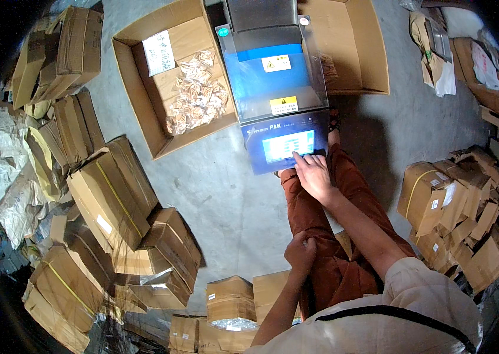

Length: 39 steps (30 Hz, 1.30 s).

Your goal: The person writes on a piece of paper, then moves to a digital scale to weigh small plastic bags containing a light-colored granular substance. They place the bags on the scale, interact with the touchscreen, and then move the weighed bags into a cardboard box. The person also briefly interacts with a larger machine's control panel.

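In front of me stands a blue packing machine (273, 76) with a clear cover and a lit touch screen (289, 146) on its near face. My right hand (314, 176) reaches over to it, index fingertip at the screen's lower edge and the other fingers loosely apart, holding nothing. My left hand (301, 252) is curled into a fist against the left leg of my red-brown trousers (344, 259), and nothing shows in it. Left of the machine, an open carton (134, 94) holds many small packets (196, 97) and a written paper sheet (158, 52).
Another open carton (363, 44) sits right of the machine, a few packets inside. Stacked cardboard boxes (111, 189) line the left side, more boxes (424, 197) stand at the right, and several (232, 298) lie at the bottom. Grey floor (235, 230) shows between them.
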Tool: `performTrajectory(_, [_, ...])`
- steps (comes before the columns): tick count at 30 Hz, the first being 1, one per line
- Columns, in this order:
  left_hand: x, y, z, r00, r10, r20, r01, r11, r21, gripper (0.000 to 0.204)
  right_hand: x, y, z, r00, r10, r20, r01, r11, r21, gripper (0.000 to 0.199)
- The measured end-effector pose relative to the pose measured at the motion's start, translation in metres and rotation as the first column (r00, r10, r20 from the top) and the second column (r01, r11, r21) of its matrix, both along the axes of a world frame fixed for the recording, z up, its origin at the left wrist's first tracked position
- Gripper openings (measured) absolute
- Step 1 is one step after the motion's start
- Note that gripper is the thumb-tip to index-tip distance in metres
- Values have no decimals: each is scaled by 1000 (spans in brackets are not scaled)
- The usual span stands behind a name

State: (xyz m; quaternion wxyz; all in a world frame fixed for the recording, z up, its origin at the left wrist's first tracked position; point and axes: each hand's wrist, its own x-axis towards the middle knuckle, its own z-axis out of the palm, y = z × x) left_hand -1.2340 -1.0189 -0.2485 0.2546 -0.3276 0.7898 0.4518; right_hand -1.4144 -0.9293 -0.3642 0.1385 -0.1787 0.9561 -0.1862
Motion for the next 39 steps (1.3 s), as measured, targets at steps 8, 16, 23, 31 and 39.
performTrajectory(8, [-8,1,-1,995,-99,-5,99,994,-54,15,-14,-5,5,999,-18,37,16,999,43,46])
performTrajectory(16, [-7,1,-4,995,-103,4,103,994,-48,15,-18,-7,5,999,-20,31,19,999,26,42])
performTrajectory(23, [-5,0,-6,996,-90,16,91,996,-23,21,-13,-6,7,999,2,53,-6,997,78,43])
performTrajectory(31, [-12,2,0,990,-125,-67,122,991,-52,16,-5,-12,7,994,51,97,-52,999,6,46])
performTrajectory(39, [-12,2,-2,987,-150,-65,146,988,-57,16,4,-22,0,978,84,192,-85,996,-6,46])
